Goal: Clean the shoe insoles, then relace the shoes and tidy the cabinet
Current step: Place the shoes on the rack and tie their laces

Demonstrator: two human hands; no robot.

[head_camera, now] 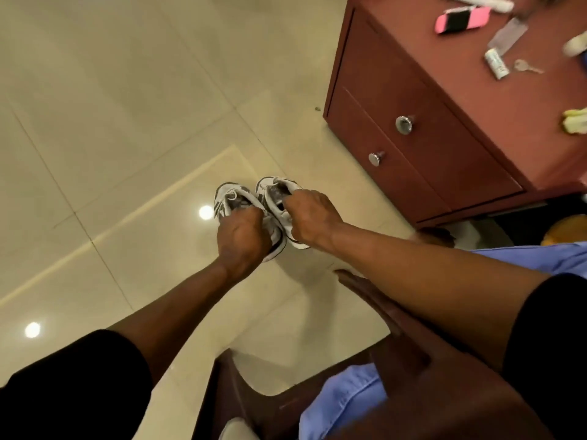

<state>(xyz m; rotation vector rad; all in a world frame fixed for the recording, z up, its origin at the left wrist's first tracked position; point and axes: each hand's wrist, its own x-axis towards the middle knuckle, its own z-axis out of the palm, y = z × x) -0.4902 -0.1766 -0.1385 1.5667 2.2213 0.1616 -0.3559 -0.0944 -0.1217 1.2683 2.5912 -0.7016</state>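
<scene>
From the head camera, looking down past both outstretched arms, the person holds a pair of small white trainers with dark trim over the cream tiled floor (111, 122). The left hand (243, 238) has its fingers curled around the heel end of the left shoe (230, 198), whose white lace lies loose across the top. The right hand (309, 217) grips the right shoe (274, 193), fingers hooked over the collar and into the opening. The two shoes sit just beside each other, toes pointing away from the person; whether the soles touch the floor or hang above it, I cannot tell. Whether the insoles are inside is also unclear, as the openings are dark and partly covered by fingers.

To the right stands the reddish-brown cabinet (444, 173), with two drawer fronts, each closed and carrying a round metal knob (404, 124). On its top lie a pink and black object (462, 19), a small white tube (496, 63), a key (525, 68) next to the tube, and a clear flat piece (508, 34), with some blurred items at the edge of the frame.

Black sleeves (79, 385) cover both upper arms. Below the arms there is a dark wooden chair frame (397, 319) and some light blue fabric (343, 404).
</scene>
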